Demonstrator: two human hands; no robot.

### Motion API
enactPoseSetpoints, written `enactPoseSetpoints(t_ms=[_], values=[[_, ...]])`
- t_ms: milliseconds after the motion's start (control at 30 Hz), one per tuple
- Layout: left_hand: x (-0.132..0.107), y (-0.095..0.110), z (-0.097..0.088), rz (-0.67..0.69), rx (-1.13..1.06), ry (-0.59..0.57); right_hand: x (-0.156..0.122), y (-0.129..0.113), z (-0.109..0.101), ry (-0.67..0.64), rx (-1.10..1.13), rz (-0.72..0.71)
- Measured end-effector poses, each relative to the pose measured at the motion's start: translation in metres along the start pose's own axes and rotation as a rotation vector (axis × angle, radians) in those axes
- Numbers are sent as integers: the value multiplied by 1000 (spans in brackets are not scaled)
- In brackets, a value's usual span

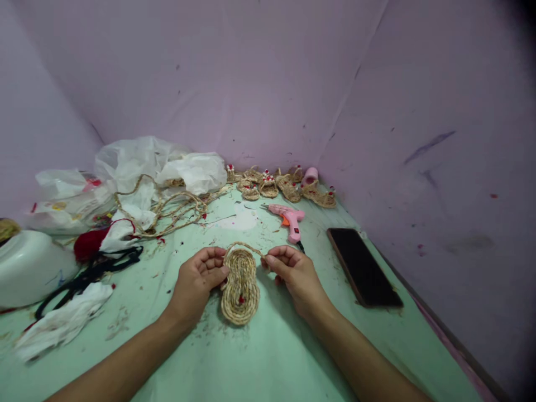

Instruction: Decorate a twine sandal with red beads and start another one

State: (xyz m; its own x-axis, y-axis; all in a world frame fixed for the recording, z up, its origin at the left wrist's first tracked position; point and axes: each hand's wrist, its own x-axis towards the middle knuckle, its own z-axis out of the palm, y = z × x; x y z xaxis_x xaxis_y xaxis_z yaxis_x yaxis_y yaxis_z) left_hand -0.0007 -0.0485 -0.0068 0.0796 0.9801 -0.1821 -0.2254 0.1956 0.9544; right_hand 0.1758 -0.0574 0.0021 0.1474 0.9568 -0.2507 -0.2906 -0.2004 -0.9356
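A small coiled-rope sole [240, 285], shaped like a figure eight, has a red spot near its lower end. My left hand [205, 273] pinches the sole's upper left edge between thumb and fingers. From the top of the sole a thin strand of braided rope [245, 245] arches to the right. Its far end sits between the thumb and forefinger of my right hand [287, 268], which is held a little apart from the sole.
Beyond my hands lie a pink glue gun [288, 218] and several finished rope slippers [288, 188]. A black phone [364, 268] rests at right. To the left are loose rope [184, 209], plastic bags [138, 159], black scissors [87, 276], red yarn [90, 244] and a white container [36, 268].
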Motion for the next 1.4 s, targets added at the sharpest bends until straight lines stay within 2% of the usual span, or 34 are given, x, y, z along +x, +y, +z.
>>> enactPoseSetpoints(t_ms=[333, 667, 867, 1067, 1267, 1400], values=[[-5, 1, 0, -31, 24, -60, 0, 2, 5, -110, 158, 61], [-3, 1, -2, -83, 10, -39, 0, 1, 3, -164, 245, 152], [-4, 2, -3, -99, 21, -46, 1, 6, 3, -167, 240, 181], [-5, 6, 1, -93, 76, -62, 5, 17, 1, -163, 201, 118], [-5, 7, 2, -130, 110, -149, 1, 7, 1, -139, 196, 144], [-5, 8, 1, -112, 105, -151, -1, 3, 1, -147, 195, 146]])
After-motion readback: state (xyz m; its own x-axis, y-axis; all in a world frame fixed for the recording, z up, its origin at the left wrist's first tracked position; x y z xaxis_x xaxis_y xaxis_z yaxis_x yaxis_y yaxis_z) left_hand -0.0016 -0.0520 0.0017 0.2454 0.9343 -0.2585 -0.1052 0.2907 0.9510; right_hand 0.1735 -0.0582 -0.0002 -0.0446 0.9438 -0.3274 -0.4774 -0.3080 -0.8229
